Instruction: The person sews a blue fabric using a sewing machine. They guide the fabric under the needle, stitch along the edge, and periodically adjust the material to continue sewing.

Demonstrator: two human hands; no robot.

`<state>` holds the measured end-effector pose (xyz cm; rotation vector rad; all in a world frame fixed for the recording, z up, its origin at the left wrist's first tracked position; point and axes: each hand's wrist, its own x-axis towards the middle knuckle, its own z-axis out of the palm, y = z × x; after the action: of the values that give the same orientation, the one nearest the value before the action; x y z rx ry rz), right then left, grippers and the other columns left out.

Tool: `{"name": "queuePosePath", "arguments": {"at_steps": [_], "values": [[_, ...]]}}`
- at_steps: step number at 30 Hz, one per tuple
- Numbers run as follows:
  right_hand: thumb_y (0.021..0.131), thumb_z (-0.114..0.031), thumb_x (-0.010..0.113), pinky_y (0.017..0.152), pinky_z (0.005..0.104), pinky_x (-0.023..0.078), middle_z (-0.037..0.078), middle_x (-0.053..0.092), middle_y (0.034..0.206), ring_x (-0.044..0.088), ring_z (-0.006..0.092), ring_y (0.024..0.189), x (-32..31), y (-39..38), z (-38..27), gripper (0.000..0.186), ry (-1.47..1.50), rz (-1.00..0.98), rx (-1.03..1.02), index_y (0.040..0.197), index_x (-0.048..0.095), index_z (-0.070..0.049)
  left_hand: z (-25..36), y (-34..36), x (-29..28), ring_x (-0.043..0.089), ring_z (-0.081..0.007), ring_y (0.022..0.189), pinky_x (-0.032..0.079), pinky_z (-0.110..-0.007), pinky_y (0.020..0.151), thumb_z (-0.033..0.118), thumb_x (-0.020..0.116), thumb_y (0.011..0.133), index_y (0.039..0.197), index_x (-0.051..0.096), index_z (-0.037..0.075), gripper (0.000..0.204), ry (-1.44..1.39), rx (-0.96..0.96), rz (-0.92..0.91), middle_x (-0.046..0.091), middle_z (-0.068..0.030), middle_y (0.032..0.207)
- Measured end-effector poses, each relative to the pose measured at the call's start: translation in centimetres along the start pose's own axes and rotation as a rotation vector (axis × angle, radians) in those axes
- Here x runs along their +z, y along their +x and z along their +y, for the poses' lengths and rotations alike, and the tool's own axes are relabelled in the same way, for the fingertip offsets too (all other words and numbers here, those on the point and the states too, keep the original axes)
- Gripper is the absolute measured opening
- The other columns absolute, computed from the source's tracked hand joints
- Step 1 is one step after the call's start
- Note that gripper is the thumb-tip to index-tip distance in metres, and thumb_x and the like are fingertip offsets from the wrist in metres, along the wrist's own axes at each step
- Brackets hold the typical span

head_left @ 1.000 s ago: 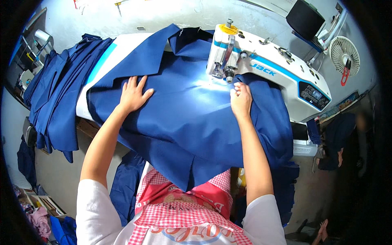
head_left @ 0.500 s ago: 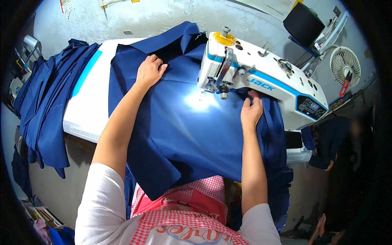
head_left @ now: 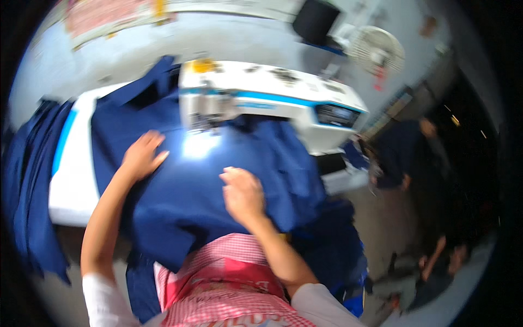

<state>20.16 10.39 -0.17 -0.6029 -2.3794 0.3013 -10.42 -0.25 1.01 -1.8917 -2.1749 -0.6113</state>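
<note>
A large dark blue cloth (head_left: 180, 188) lies across the white sewing machine table and hangs over its front edge. My left hand (head_left: 144, 155) rests on the cloth left of the machine's needle area, fingers stretched out and thumb apart. Over the cloth's middle, nearer to me, is my right hand (head_left: 243, 197); motion smears its fingers, and I cannot see whether they pinch the cloth. The white and blue sewing machine (head_left: 272, 92) stands just beyond both hands, its lamp making a bright spot on the cloth. Its needle is too blurred to make out.
More dark blue cloth pieces (head_left: 35, 180) hang over the table's left end. Yellow thread (head_left: 204, 65) sits atop the machine. Behind it are a dark box-shaped thing (head_left: 316, 22) and a white fan (head_left: 377, 50). Other people (head_left: 403, 158) are at the right.
My right hand has come out from beneath the machine arm toward me and left, over the cloth's middle. My left hand stays on the cloth, slightly nearer me. The view has swung right and blurred.
</note>
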Motion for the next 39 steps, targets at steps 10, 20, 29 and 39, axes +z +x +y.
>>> {"name": "queuePosePath", "arguments": {"at_steps": [10,20,29,39], "values": [[0.081,0.000,0.063,0.097,0.0402,0.045,0.015,0.057,0.126,0.055,0.0311,0.116,-5.9,-13.3,0.5,0.025,0.272,-0.082,0.087,0.106,0.065,-0.001,0.8,-20.4,-8.1,0.056,-0.0307,0.066,0.046,-0.038,0.063,0.004,0.057,0.091,0.091,0.051,-0.001,0.007,0.083,-0.530,0.092,0.055,-0.0188,0.075],[0.080,-0.005,0.063,0.096,0.0423,0.045,0.015,0.063,0.114,0.058,0.0339,0.107,-13.9,-24.2,8.1,0.023,-0.281,0.044,0.659,0.103,0.066,-0.002,26.7,-16.0,-20.3,0.049,-0.0183,0.072,0.047,-0.034,0.072,0.016,0.067,0.085,0.091,0.064,0.011,0.008,-0.197,-0.262,0.677,0.053,-0.0017,0.082],[0.075,-0.021,0.075,0.095,0.0467,0.043,0.019,0.058,0.114,0.054,0.0386,0.109,-12.1,-34.6,10.8,0.045,-0.677,-0.281,0.955,0.112,0.061,0.000,24.8,-13.0,-19.3,0.044,-0.0049,0.080,0.045,-0.030,0.078,0.025,0.075,0.080,0.098,0.067,0.028,0.020,-0.583,0.717,1.045,0.046,0.0142,0.082],[0.085,-0.016,0.059,0.069,0.0423,0.050,0.016,0.063,0.082,0.062,0.0342,0.077,-11.8,-37.2,15.4,0.016,-0.681,-0.144,0.820,0.086,0.064,-0.002,27.3,-12.5,-17.5,0.050,-0.0124,0.086,0.044,-0.037,0.091,0.021,0.067,0.084,0.094,0.065,0.020,0.010,-0.794,0.597,1.141,0.048,0.0047,0.087]]}}
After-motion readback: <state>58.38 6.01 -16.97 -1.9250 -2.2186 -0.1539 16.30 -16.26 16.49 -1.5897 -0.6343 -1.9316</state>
